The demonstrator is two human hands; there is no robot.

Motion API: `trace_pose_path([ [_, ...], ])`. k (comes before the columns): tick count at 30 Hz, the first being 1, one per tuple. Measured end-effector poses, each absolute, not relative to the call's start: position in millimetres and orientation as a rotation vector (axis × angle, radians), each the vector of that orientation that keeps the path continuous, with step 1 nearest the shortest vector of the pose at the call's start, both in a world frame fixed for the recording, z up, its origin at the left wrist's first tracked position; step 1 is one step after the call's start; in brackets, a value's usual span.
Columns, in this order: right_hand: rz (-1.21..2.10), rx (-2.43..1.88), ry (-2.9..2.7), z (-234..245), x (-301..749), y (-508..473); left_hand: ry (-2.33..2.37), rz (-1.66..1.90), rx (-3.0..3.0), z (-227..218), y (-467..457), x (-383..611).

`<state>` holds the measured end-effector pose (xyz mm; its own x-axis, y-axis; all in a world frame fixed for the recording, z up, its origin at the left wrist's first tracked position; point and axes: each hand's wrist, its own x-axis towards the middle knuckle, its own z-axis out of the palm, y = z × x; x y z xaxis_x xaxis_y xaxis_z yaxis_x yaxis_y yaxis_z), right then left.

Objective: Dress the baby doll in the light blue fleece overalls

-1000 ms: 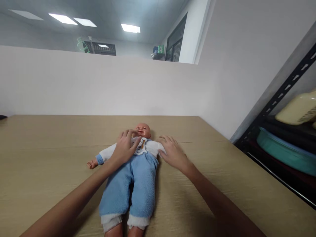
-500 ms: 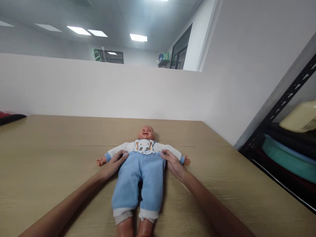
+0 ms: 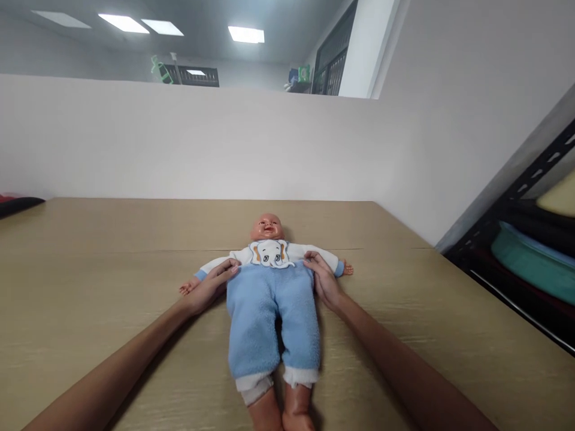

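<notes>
A baby doll lies on its back on the wooden table, head away from me and arms spread out. It wears a white top with an elephant face on the chest and fuzzy blue pants with white cuffs; its lower legs are bare. My left hand is closed on the doll's left-hand side in view, thumb and fingers at the edge of the waistband. On the opposite side my right hand grips the waist in the same way. The undersides of both hands are hidden.
The wooden table ends at a low white wall. To the right stands a black metal shelf holding a turquoise basin and a pale yellow object. A black-and-red item sits at the far left edge.
The doll's legs and hips have swung to the right, and both hands have moved right along with the waist. My view has tilted down slightly.
</notes>
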<state>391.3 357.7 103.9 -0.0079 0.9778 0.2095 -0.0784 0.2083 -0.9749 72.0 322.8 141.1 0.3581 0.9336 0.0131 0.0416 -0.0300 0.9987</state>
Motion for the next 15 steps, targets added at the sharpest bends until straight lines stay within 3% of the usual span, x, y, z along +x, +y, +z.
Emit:
trace_pose_path([
  [15,0.679,-1.201,-1.620,102,395,347,1.002,0.800,1.830,148,310,74],
])
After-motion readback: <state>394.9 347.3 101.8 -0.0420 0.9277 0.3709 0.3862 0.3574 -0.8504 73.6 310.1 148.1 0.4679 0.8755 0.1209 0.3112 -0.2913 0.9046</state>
